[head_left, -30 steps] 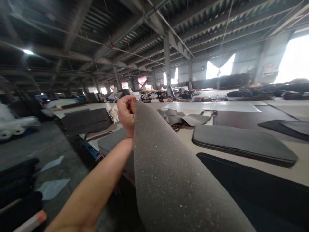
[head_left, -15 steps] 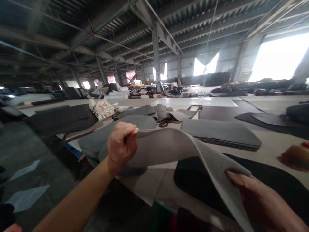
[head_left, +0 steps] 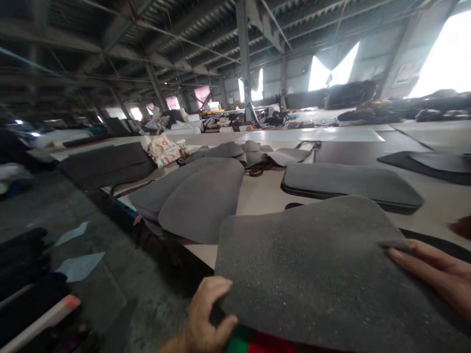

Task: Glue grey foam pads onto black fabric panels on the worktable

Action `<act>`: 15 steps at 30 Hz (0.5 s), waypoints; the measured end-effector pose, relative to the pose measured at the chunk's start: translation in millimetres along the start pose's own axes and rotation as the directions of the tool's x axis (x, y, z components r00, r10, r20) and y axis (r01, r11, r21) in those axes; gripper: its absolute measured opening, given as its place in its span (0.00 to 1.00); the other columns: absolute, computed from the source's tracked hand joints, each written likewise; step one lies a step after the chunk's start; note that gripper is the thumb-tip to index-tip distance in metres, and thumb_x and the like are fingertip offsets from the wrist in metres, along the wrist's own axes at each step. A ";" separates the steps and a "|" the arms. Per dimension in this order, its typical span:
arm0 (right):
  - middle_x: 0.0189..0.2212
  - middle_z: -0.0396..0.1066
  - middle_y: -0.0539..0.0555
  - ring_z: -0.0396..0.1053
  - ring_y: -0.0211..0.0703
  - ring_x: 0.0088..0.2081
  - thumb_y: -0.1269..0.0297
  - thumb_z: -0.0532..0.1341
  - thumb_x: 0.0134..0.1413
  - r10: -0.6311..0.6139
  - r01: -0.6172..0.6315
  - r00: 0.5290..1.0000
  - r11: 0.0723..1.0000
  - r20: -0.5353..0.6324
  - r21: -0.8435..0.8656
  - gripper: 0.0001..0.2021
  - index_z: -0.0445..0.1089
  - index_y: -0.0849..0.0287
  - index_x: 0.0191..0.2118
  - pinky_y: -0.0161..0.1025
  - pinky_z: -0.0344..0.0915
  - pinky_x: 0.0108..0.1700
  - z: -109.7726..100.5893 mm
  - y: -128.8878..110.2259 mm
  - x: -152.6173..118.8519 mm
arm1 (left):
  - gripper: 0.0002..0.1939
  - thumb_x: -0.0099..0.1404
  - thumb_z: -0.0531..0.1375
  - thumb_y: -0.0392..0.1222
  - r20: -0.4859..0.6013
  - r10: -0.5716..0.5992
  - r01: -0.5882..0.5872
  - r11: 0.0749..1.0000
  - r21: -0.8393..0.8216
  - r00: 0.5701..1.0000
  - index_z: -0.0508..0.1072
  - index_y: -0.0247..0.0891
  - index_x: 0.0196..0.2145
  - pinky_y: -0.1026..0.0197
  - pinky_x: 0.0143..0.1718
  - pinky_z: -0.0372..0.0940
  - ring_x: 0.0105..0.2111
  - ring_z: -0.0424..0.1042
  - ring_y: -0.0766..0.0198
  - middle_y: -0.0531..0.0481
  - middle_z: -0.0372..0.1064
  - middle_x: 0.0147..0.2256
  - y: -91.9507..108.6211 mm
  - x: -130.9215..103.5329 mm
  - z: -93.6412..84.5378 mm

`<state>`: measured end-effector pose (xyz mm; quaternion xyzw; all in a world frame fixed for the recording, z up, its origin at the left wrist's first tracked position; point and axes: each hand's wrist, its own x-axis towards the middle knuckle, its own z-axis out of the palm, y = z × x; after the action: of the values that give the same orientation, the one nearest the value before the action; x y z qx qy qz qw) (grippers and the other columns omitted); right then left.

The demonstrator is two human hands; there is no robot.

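Observation:
A grey floor-mat-like sheet (head_left: 305,274) with pale specks across its surface lies nearly flat before me, over the near part of the table. My right hand (head_left: 434,267) pinches its right edge, fingers on top. At the lower left corner of the sheet is my left hand (head_left: 209,314), thumb and fingers curved and apart, fingertips against the edge. Beyond that hand, a pile of similar grey sheets (head_left: 202,196) lies at the table's left side. Most of a black sheet (head_left: 437,242) is hidden beneath the speckled one.
A neat stack of grey sheets (head_left: 349,181) stands further back on the table. Behind are crumpled grey pieces (head_left: 253,154), a printed cloth bag (head_left: 162,149) and a dark folded stack (head_left: 106,166). Papers (head_left: 81,267) lie on the floor left. A blurred brownish shape (head_left: 461,226) shows at the right edge.
The sheet, earlier raised and bowed between both hands, now lies flatter with its speckled face up. My left hand has come down toward me and its fist has loosened.

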<state>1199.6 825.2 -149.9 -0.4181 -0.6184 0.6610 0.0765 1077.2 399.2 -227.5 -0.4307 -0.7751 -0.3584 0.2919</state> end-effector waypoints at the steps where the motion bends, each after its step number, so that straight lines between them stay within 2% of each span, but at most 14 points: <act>1: 0.34 0.77 0.55 0.75 0.60 0.32 0.43 0.77 0.25 0.000 -0.001 1.000 1.000 -0.030 -0.030 0.32 0.73 0.37 0.43 0.51 0.75 0.27 1.2 1.7 -1.3 | 0.18 0.70 0.56 0.52 -0.143 -0.267 0.273 0.962 0.023 0.953 0.66 0.40 0.52 0.53 0.47 0.71 0.46 0.74 0.55 0.41 0.72 0.47 -5.1 -10.2 0.4; 2: 0.33 0.77 0.55 0.75 0.60 0.32 0.42 0.77 0.25 -0.012 0.008 0.998 0.998 -0.063 -0.069 0.32 0.73 0.37 0.43 0.50 0.75 0.29 1.8 3.2 -2.4 | 0.20 0.69 0.57 0.53 -0.247 -0.506 0.520 0.854 -0.006 0.827 0.66 0.40 0.53 0.51 0.49 0.71 0.48 0.73 0.53 0.40 0.70 0.50 -9.0 -18.6 0.7; 3: 0.33 0.77 0.56 0.75 0.60 0.32 0.40 0.76 0.25 -0.039 0.029 0.995 0.994 -0.095 -0.106 0.31 0.73 0.36 0.43 0.51 0.75 0.31 2.0 4.5 -3.2 | 0.22 0.68 0.58 0.56 -0.287 -0.689 0.703 0.708 -0.067 0.666 0.66 0.40 0.53 0.48 0.50 0.70 0.50 0.72 0.51 0.39 0.68 0.52 -11.1 -25.2 1.3; 4: 0.33 0.77 0.56 0.74 0.58 0.32 0.39 0.75 0.26 -0.076 0.059 0.990 0.989 -0.116 -0.137 0.30 0.73 0.36 0.41 0.50 0.76 0.32 2.0 5.2 -3.5 | 0.25 0.65 0.59 0.59 -0.266 -0.815 0.816 0.561 -0.137 0.515 0.65 0.40 0.53 0.47 0.51 0.69 0.50 0.72 0.49 0.39 0.67 0.52 -11.3 -30.1 2.7; 5: 0.33 0.77 0.56 0.74 0.57 0.32 0.38 0.75 0.26 -0.117 0.096 0.985 0.983 -0.126 -0.159 0.28 0.74 0.36 0.39 0.50 0.76 0.34 2.2 5.1 -3.8 | 0.28 0.63 0.59 0.61 -0.195 -0.897 0.880 0.432 -0.197 0.397 0.66 0.39 0.52 0.47 0.52 0.69 0.50 0.72 0.48 0.38 0.68 0.52 -9.7 -33.5 5.0; 6: 0.33 0.77 0.56 0.73 0.55 0.32 0.38 0.75 0.27 -0.160 0.137 0.979 0.975 -0.123 -0.176 0.26 0.74 0.35 0.38 0.49 0.76 0.37 2.8 4.0 -4.1 | 0.29 0.62 0.59 0.64 -0.095 -0.950 0.919 0.311 -0.242 0.297 0.67 0.39 0.50 0.47 0.52 0.69 0.50 0.72 0.47 0.38 0.69 0.51 -6.6 -35.3 8.2; 8: 0.36 0.77 0.55 0.73 0.54 0.35 0.37 0.74 0.27 -0.231 0.206 0.968 0.955 -0.097 -0.212 0.24 0.75 0.36 0.35 0.47 0.75 0.40 5.4 -1.5 -6.1 | 0.29 0.62 0.56 0.66 0.091 -0.986 0.945 0.107 -0.308 0.141 0.71 0.38 0.47 0.48 0.51 0.69 0.50 0.73 0.47 0.39 0.72 0.47 2.5 -35.0 16.3; 9: 0.38 0.77 0.54 0.74 0.54 0.37 0.37 0.74 0.27 -0.251 0.227 0.965 0.945 -0.075 -0.236 0.24 0.76 0.37 0.35 0.47 0.75 0.41 7.1 -5.6 -8.2 | 0.29 0.62 0.55 0.67 0.157 -0.983 0.940 0.032 -0.341 0.091 0.73 0.39 0.45 0.48 0.50 0.69 0.49 0.74 0.47 0.40 0.74 0.46 7.5 -33.0 20.1; 10: 0.41 0.77 0.53 0.74 0.56 0.40 0.36 0.73 0.27 -0.267 0.246 0.963 0.934 -0.045 -0.260 0.25 0.77 0.38 0.35 0.47 0.75 0.42 8.7 -10.3 -11.0 | 0.30 0.62 0.54 0.68 0.210 -0.976 0.930 -0.018 -0.367 0.064 0.74 0.40 0.45 0.48 0.49 0.70 0.48 0.74 0.48 0.41 0.75 0.46 12.3 -29.8 22.9; 11: 0.42 0.77 0.52 0.74 0.57 0.41 0.34 0.73 0.26 -0.282 0.268 0.959 0.924 -0.015 -0.274 0.26 0.78 0.40 0.36 0.47 0.74 0.41 9.8 -15.0 -14.3 | 0.30 0.61 0.55 0.69 0.242 -0.968 0.920 -0.038 -0.389 0.062 0.75 0.41 0.44 0.49 0.47 0.71 0.48 0.75 0.47 0.43 0.76 0.45 16.6 -25.4 24.2; 13: 0.42 0.77 0.53 0.74 0.58 0.40 0.33 0.72 0.26 -0.296 0.297 0.954 0.919 0.045 -0.259 0.29 0.78 0.43 0.37 0.46 0.74 0.37 9.0 -23.1 -20.7 | 0.28 0.57 0.59 0.68 0.260 -0.959 0.914 -0.003 -0.405 0.112 0.78 0.43 0.41 0.50 0.45 0.72 0.48 0.75 0.45 0.44 0.77 0.43 22.5 -12.4 21.1; 15: 0.38 0.78 0.55 0.74 0.55 0.34 0.35 0.72 0.30 -0.287 0.298 0.954 0.935 0.082 -0.194 0.29 0.78 0.46 0.39 0.44 0.73 0.31 2.9 -28.2 -24.7 | 0.27 0.55 0.63 0.67 0.276 -0.941 0.926 0.085 -0.367 0.195 0.79 0.43 0.39 0.49 0.45 0.73 0.49 0.74 0.42 0.45 0.78 0.40 23.9 8.2 12.7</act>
<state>1201.8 814.1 -114.1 -0.3095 -0.7400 0.5861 0.1142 1092.5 422.2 -221.3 0.1114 -0.7548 -0.6383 -0.1017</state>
